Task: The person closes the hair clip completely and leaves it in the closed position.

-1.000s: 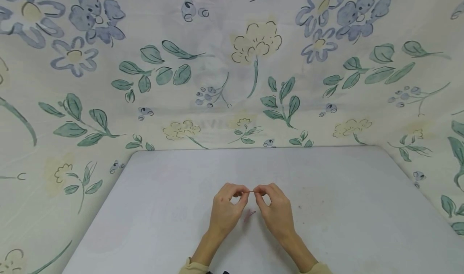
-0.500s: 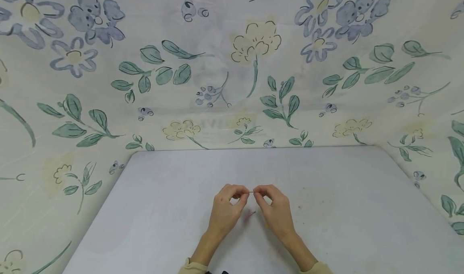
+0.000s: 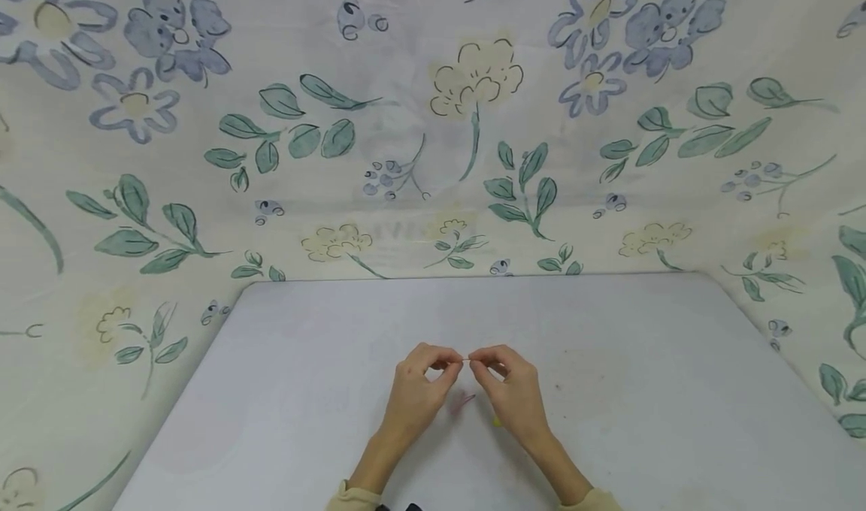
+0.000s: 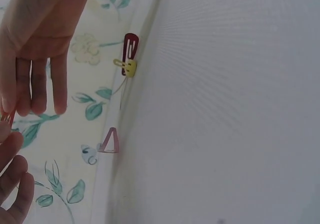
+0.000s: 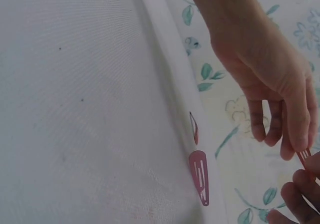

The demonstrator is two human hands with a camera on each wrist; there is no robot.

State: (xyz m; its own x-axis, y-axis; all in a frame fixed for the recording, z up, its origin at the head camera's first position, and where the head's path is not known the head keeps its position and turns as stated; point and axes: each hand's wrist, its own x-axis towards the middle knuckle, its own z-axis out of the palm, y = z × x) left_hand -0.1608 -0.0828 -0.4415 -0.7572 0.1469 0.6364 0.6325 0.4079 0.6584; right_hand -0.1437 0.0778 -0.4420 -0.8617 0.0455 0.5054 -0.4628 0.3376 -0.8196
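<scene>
In the head view my left hand [image 3: 414,394] and right hand [image 3: 514,394] meet over the table, fingertips a small gap apart. Each pinches one end of an orange-red snap hair clip [image 5: 304,156], which shows only as a thin line from the head. The left wrist view catches a bit of the same clip [image 4: 7,117] between fingers of both hands; fingertips cover its ends. Below the hands lies a pink hair clip [image 3: 464,402], standing bent in the left wrist view. A dark red hair clip [image 4: 130,43] with a yellow rabbit ornament [image 4: 129,67] lies near it.
The white table [image 3: 304,361] has small dark specks on its right side. A floral cloth [image 3: 406,135] hangs behind and along the sides. A yellow bit [image 3: 497,421] shows beside the right wrist.
Both hands have stayed together, shifting only slightly left and down in the head view with the clip still pinched. The yellow bit beside the right wrist has come into sight.
</scene>
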